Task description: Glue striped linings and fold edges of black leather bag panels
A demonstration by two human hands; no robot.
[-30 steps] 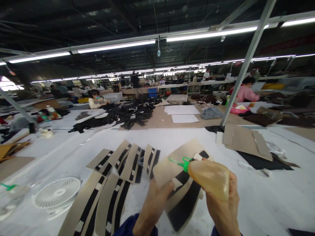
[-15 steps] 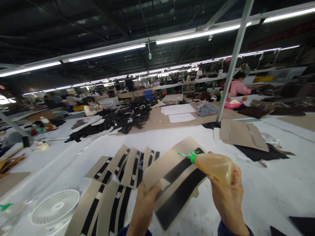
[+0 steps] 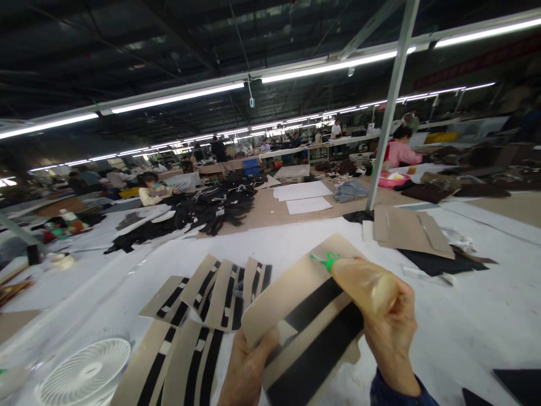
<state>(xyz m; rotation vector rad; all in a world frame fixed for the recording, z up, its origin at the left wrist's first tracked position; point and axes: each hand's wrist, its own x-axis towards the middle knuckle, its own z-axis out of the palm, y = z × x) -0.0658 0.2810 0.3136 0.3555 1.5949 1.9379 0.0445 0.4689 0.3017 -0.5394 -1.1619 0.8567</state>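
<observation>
Higher now, the glue bottle point(image 3: 366, 285) sits gripped in the right hand point(image 3: 391, 332), its green nozzle at the striped tan panel point(image 3: 291, 282)'s 12 o'clock edge. The left hand point(image 3: 247, 366) pinches the panel's lower corner above the desk point(image 3: 465, 338). Gluing seems in hand; the next move calls for a steady squeeze. Similar panels point(image 3: 220, 287) lie at 10 o'clock.

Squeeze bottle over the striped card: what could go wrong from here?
1. The squeeze bottle in the right hand has its green nozzle near the top edge of the striped card; a squeeze could send liquid past it onto the table.
2. The left hand pinches the card by one lower corner, in the air; it may flex under the nozzle.
3. Drips could land on the striped pieces spread alongside.
</observation>
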